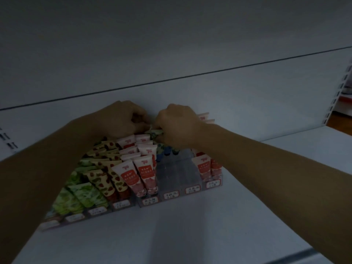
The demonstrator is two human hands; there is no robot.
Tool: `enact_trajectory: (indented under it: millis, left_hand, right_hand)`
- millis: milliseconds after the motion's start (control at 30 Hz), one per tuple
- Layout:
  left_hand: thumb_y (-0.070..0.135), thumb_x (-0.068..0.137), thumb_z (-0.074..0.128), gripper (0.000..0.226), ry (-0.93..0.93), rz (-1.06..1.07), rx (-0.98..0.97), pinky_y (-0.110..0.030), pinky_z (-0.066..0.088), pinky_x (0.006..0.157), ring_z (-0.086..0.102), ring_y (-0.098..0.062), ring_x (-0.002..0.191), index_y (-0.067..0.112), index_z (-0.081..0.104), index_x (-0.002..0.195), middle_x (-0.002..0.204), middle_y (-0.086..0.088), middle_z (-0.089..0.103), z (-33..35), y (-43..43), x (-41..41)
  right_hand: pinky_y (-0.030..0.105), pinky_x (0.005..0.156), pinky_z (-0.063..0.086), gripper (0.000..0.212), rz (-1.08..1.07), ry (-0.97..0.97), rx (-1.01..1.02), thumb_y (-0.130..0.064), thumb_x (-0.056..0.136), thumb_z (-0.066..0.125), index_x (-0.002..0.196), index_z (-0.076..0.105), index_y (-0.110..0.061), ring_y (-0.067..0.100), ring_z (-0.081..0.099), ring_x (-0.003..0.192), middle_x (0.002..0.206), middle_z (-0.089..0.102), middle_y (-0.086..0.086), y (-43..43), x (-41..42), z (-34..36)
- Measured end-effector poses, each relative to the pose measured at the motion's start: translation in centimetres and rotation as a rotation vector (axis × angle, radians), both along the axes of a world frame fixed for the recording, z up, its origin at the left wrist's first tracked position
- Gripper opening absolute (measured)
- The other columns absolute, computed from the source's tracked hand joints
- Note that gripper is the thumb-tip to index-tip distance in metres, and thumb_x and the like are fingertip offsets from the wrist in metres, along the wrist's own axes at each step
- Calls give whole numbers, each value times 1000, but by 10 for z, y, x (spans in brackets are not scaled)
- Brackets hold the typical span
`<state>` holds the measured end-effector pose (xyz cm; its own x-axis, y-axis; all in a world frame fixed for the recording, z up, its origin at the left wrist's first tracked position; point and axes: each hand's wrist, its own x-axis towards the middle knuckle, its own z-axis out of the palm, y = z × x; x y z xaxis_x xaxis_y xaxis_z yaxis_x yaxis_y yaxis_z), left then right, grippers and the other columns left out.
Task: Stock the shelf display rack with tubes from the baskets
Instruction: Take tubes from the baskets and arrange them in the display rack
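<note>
A clear stepped display rack point(177, 180) sits on the white shelf against the back panel. Its left lanes hold green tubes point(83, 195), cream tubes with red spots point(103, 180) and white-and-red tubes point(141, 174). Two middle lanes are mostly bare, with blue-capped tubes point(167, 150) at their back. More white-and-red tubes point(204, 166) fill the right lane. My left hand point(122, 119) and my right hand point(177, 124) meet at the rack's back row. Both pinch a green tube point(155, 132) lying crosswise between them.
The white shelf board point(190, 225) stretches in front of the rack, with its front edge at the lower right. The slotted upright point(337, 96) stands at the far right. Price labels point(171, 195) line the rack's front. No basket is in view.
</note>
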<state>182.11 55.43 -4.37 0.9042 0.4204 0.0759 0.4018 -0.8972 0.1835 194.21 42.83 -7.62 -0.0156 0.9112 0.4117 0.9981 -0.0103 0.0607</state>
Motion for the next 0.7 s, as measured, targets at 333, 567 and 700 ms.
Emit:
enact_trajectory:
  millis: [333,567,700]
  left_hand:
    - [18,91,64,12,-12,3,-96,-24,47,76,62,-4,80,27,70,97,89,11,68,6,-4,3]
    - [18,89,66,12,-37,-3,-81,-20,44,71,60,-2,76,20,72,99,88,7,69,5,-3,2]
    - [25,89,66,9,-28,4,-90,-19,43,72,60,0,81,27,71,95,89,14,68,3,-1,3]
  right_hand:
    - [15,46,23,42,15,52,-123,-11,87,56,56,29,-20,4,25,52,59,30,-4,18,0,6]
    - [21,53,35,26,-19,69,-136,-12,89,54,67,41,-15,12,36,58,67,39,-9,21,-6,7]
    - [24,58,38,35,-53,118,-110,-13,87,58,64,31,-19,7,30,55,62,30,-3,24,-4,0]
